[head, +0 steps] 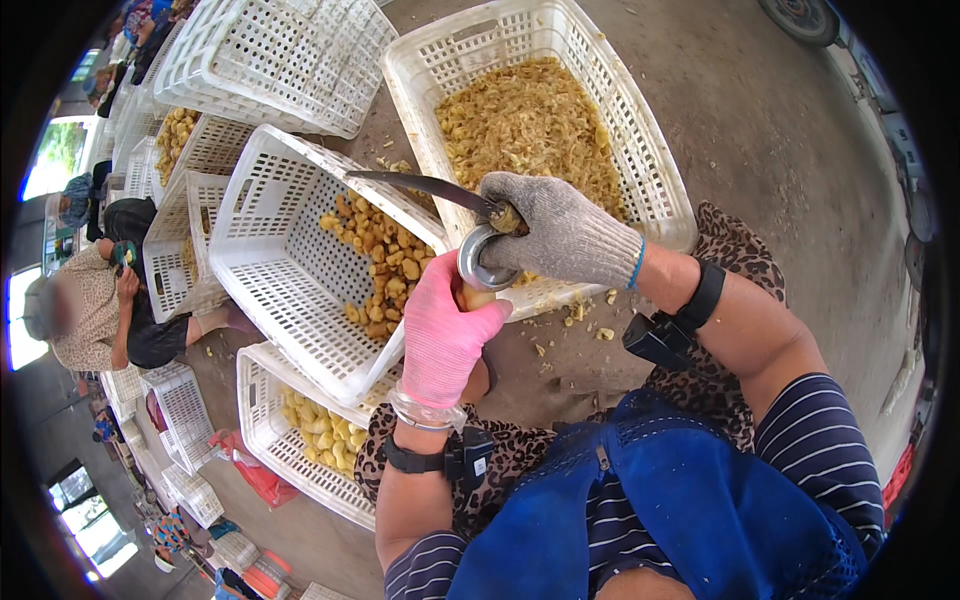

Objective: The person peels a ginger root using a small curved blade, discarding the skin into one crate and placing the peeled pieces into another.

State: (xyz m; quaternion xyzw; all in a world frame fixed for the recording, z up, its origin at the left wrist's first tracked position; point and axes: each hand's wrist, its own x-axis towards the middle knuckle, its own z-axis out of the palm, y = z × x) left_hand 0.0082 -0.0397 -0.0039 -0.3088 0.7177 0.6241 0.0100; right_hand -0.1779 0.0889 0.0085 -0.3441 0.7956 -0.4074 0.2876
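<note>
My left hand (450,326), in a pink knit glove, grips a pale yellow piece of root (474,298), probably ginger. My right hand (559,229), in a grey knit glove with a blue edge, holds a curved knife (427,185) by its worn handle, the blade pointing left. A round metal ring or cup (482,259) sits at the right hand's fingers, against the piece. Both hands meet above the rims of two white plastic crates. The tilted crate (289,289) holds unpeeled-looking knobby roots (390,262). Thin peelings (532,124) fill much of the crate (645,112) beyond my right hand.
A lower white crate (262,435) holds pale yellow pieces (322,431). Stacked crates (285,60) stand at the upper left. A seated person (97,300) works at the left. A red plastic bag (259,472) and scraps (577,311) lie on the floor. A wheel (802,19) shows top right.
</note>
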